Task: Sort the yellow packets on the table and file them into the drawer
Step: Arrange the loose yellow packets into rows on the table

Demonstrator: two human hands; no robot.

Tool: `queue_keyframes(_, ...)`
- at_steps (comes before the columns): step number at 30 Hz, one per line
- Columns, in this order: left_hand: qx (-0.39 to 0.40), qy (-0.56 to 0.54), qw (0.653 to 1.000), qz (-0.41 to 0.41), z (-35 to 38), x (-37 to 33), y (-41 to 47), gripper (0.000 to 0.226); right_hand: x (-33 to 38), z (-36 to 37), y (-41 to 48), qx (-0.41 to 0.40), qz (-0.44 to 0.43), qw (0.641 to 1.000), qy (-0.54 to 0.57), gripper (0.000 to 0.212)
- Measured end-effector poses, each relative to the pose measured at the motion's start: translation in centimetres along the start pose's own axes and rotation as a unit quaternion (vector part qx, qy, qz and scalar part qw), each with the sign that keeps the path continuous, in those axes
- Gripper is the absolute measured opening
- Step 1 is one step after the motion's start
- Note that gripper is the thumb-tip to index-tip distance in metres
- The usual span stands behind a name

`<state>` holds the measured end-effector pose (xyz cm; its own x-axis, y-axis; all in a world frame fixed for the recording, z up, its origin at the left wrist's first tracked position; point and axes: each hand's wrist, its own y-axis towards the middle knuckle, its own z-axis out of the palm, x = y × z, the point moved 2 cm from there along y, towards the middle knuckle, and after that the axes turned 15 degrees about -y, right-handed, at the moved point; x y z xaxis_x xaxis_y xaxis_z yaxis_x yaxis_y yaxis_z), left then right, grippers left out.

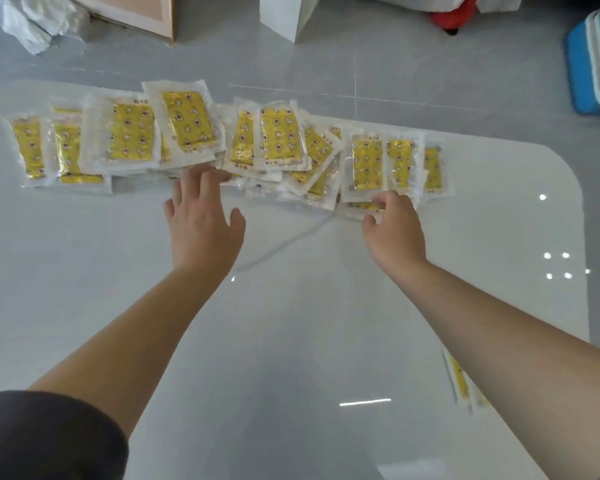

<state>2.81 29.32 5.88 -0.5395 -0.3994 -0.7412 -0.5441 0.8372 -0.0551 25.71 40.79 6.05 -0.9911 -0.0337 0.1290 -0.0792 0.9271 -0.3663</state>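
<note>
Several yellow packets (187, 123) in clear wrappers lie in a loose overlapping row along the far edge of the glossy white table (291, 341). My left hand (200, 216) reaches out flat with straight fingers, its fingertips touching the near edge of the packets in the middle of the row. My right hand (394, 223) is at the right end of the row, its fingers curled on the lower edge of a packet (367, 166) there. Another packet (459, 379) shows beside my right forearm, past the table's right edge. No drawer is in view.
Beyond the table lies a grey tiled floor. On it are a cardboard box (142, 12), crumpled white wrapping (39, 19), a white box (284, 15), a red object (456, 15) and a blue and white case (594, 64). A white cable (291, 237) crosses the table between my hands.
</note>
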Motion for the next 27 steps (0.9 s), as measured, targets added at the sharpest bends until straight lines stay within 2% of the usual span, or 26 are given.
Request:
queue_keyframes(4, 0.113, -0.012, 0.994, 0.007, 5.9, -3.7, -8.2, 0.030, -8.3, 1.1, -5.1, 0.052, 0.062, 0.996, -0.021, 0.039)
queue_keyframes(9, 0.263, 0.013, 0.965, -0.007, 12.6, -7.5, -18.9, 0.026, -20.6, 2.0, -10.7, 0.139, 0.149, 0.978, -0.045, 0.050)
queue_keyframes(13, 0.336, 0.060, 0.938, -0.058, 17.5, -10.4, -25.5, 0.030, -29.9, 2.2, -14.2, 0.197, 0.240, 0.950, -0.022, 0.065)
queue_keyframes(15, 0.359, 0.073, 0.924, -0.109, 20.4, -12.1, -28.1, 0.032, -33.4, 2.5, -15.4, 0.220, 0.266, 0.939, -0.003, 0.076)
queue_keyframes(18, 0.329, -0.010, 0.906, -0.268, 25.1, -14.4, -30.7, 0.043, -37.2, 3.5, -16.1, 0.218, 0.249, 0.943, 0.024, 0.076)
queue_keyframes(21, 0.211, -0.136, 0.882, -0.398, 29.1, -16.9, -31.9, 0.054, -38.7, 4.7, -15.0, 0.185, 0.186, 0.961, 0.089, 0.076)
queue_keyframes(24, 0.131, -0.186, 0.865, -0.447, 31.8, -18.8, -31.7, 0.052, -38.5, 5.7, -13.5, 0.175, 0.145, 0.966, 0.126, 0.069)
queue_keyframes(27, 0.152, -0.187, 0.852, -0.465, 33.7, -18.9, -31.6, 0.034, -38.2, 6.7, -12.6, 0.194, 0.136, 0.964, 0.121, 0.059)
